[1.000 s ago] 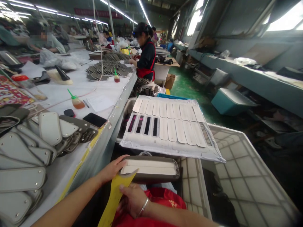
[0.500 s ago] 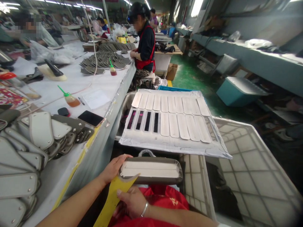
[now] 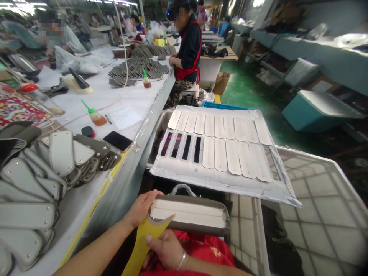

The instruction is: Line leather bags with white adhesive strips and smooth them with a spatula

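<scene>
The left hand (image 3: 141, 208) curls around the left end of the grey panel (image 3: 198, 227), near, above the red cloth (image 3: 205, 249). The right hand (image 3: 164, 250) pinches a yellow strip (image 3: 140, 245). Farther off lies a sheet of white strips (image 3: 227, 155).

Tip of yellow strip (image 3: 142, 243) crept slightly right along grey panel (image 3: 189, 226) near edge; view shifted.

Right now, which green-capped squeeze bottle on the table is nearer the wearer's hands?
The amber-filled bottle beside the paper sheet; the reddish bottle stands farther up the table, by the co-worker's grey pieces.
</scene>
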Tool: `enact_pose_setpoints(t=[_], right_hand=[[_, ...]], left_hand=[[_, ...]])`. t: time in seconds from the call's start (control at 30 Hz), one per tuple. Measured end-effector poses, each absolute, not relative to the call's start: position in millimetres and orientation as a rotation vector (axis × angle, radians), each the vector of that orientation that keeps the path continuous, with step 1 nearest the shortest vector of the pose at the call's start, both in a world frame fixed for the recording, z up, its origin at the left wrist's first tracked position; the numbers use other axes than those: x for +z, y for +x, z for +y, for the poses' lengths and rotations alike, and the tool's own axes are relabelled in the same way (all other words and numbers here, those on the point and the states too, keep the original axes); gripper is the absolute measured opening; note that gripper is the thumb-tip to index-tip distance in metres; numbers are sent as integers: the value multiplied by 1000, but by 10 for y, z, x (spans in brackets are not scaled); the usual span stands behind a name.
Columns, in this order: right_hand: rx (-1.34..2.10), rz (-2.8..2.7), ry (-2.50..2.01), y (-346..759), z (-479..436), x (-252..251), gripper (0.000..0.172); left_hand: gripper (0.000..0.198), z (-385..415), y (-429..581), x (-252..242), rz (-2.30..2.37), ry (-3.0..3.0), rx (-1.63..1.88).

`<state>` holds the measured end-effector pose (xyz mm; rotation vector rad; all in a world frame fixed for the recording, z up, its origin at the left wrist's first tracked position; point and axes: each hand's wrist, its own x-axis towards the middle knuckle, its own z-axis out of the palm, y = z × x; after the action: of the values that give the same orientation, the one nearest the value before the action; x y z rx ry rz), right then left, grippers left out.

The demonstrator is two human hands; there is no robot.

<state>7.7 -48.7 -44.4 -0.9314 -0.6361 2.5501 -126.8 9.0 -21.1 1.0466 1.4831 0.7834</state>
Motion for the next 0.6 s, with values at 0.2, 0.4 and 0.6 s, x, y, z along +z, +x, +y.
enact_pose_setpoints(t=[0.2,0.4,0.6], right_hand=[[2510,-672,-943,150,-455,-496,55],[2462,-626,-943,194,-430,-480,49],[2496,-668,-1062,158,-429,-379,53]], left_hand=[[46,86,-1177,-245,1484,900,854],[52,114,-1144,-303,1545,985,834],[35,237,-1176,-128,1682,1798,484]])
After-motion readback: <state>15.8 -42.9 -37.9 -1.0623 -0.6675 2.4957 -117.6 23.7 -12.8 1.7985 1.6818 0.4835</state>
